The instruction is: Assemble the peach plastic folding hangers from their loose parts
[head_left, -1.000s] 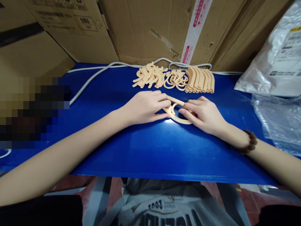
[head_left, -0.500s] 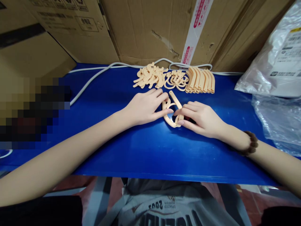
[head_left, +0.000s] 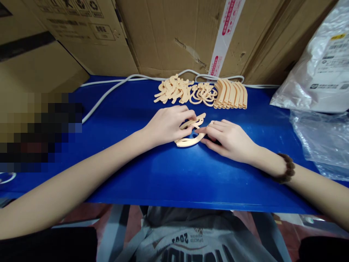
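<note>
A beige plastic folding hanger (head_left: 188, 142), made of curved pieces joined together, is between my hands just above or on the blue table. My left hand (head_left: 170, 124) grips its left side, thumb and fingers closed around the upper pieces. On the other side, my right hand (head_left: 230, 140) pinches the curved right end with thumb and forefinger. My fingers cover part of the joints. Behind the hands lie a heap of beige hook-shaped pieces (head_left: 173, 90), several thin looped pieces (head_left: 203, 94) and a row of curved hanger arms (head_left: 231, 94).
The blue table (head_left: 169, 178) runs up to cardboard boxes (head_left: 169, 40) at the back. A white cable (head_left: 106, 92) lies along the rear. Clear plastic packaging (head_left: 313, 134) and a white bag (head_left: 313, 72) stand at the right. A blurred patch covers the left.
The hanger has been turned: its straight arm, which pointed up and away, now lies toward the left, and the curved piece faces me. Both hands still hold it.
</note>
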Demonstrator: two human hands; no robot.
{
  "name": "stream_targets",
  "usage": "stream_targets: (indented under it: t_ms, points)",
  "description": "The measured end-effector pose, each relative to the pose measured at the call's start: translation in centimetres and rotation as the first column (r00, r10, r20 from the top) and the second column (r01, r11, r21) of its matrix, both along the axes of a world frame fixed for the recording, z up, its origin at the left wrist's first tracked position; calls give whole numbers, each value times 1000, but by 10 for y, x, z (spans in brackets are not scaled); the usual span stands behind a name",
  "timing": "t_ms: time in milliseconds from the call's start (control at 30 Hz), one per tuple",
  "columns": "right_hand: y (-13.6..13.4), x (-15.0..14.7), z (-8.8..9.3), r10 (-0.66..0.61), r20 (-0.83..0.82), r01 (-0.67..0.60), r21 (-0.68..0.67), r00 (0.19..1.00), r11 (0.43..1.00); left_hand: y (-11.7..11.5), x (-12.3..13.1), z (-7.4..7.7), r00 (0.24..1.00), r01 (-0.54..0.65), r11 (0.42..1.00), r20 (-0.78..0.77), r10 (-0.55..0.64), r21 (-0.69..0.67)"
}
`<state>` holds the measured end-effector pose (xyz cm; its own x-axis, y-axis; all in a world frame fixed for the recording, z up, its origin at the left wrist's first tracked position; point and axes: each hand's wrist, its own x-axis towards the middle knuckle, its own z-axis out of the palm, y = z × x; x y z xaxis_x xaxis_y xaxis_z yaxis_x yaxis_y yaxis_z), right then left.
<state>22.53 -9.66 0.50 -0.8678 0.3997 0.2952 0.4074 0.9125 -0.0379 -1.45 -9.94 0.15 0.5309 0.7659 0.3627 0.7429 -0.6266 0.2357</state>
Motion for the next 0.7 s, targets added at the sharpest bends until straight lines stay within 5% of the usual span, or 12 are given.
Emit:
stream_targets:
  t_ms: [233,533,700]
  points:
    - [9,5,-1,-272,-36,271,-38,962,962,11,-12,-2,999,53,995,-2,-53,89]
    - [8,5,2,-95,-32,93,-74,995,993,17,-18,-3,996,0,978,-90,20,211]
    - [9,5,2,-98,-37,95,-72,994,993,26,-28,2,969,-237,914,21,244,329]
